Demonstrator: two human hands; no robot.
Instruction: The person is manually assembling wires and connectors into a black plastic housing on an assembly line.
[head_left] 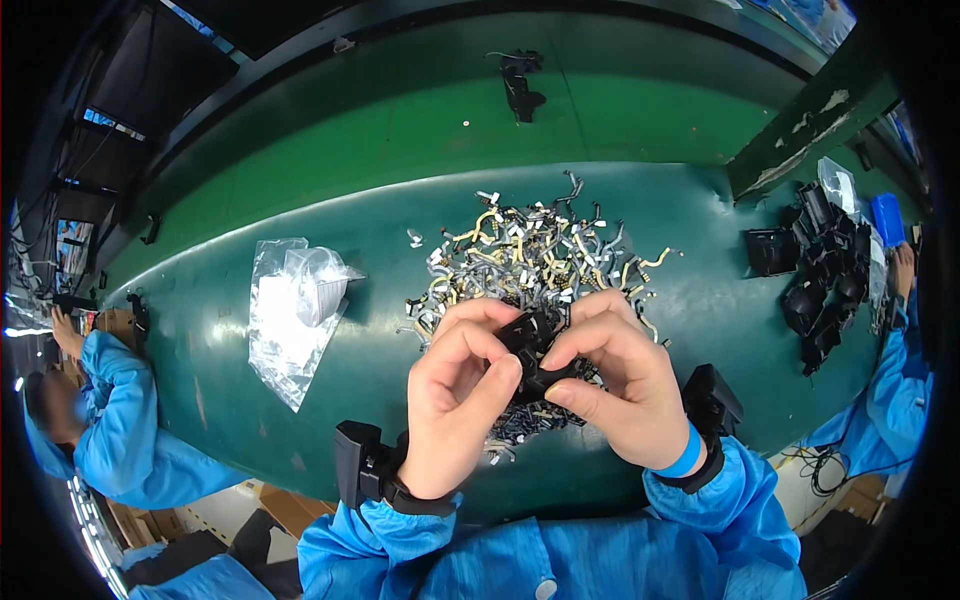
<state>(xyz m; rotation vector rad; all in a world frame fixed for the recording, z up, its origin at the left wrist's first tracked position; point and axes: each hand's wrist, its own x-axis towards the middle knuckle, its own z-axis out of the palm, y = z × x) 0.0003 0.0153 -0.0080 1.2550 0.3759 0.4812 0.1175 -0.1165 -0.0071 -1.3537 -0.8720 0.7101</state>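
While one co-worker's blue sleeve [122, 385] shows far left of the pile of short cables [525, 245], which are too many to count, one clear plastic bag [290, 320] lies nearer, just left of that pile. Over the pile's near part, the left hand [455, 395] has its thumb and fingers drawn in, pinching one small black part [527, 332]. This part sits between both hands' fingertips, above the pile and partly covered by them. The right hand [625, 385] grips its other side, thumb and forefinger slightly apart. Well right of the pile lie one heap of black pieces [830, 265], too overlapped to count, and one blue container [886, 220].
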